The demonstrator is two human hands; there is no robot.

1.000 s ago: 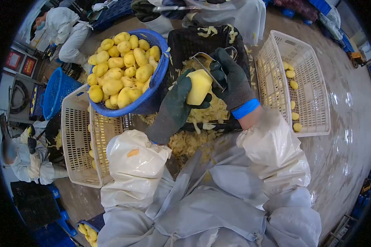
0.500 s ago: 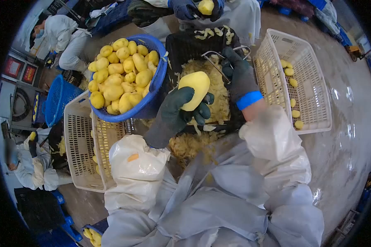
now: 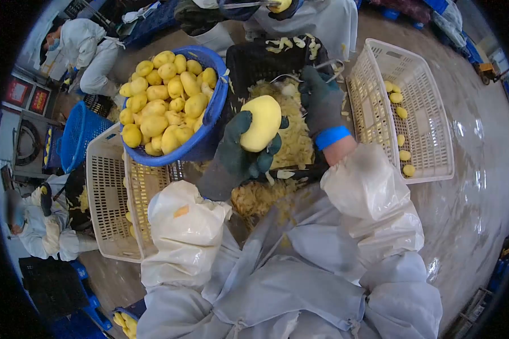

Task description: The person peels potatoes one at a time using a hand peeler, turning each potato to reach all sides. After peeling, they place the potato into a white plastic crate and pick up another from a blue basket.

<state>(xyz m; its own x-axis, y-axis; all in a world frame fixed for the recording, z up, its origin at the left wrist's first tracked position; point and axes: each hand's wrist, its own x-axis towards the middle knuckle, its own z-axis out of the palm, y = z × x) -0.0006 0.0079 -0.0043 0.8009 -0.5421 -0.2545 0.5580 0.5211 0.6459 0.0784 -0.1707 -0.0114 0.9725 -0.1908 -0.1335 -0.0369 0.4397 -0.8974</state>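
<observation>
A peeled yellow potato (image 3: 261, 121) rests in my gloved left hand (image 3: 232, 150), with the fingers curled round its underside. My gloved right hand (image 3: 321, 100), to the right of the potato and apart from it, is closed on a metal-framed peeler (image 3: 335, 69). The peeler's blade is partly hidden by the glove. Below both hands, peelings (image 3: 295, 141) lie heaped in a black crate (image 3: 240, 59). At left stands a blue tub (image 3: 223, 93) piled with yellow potatoes (image 3: 163, 101).
A white crate (image 3: 435, 121) at right holds several potatoes. White crates (image 3: 104, 195) stand at left below the tub. Across the black crate, a co-worker's gloved hands (image 3: 283, 10) hold a potato. Other people sit at far left. The floor (image 3: 469, 186) looks wet.
The potato has turned more upright in my left hand and shifted slightly left. My right hand has moved a little left with the peeler. The co-worker's hands have shifted towards the top edge.
</observation>
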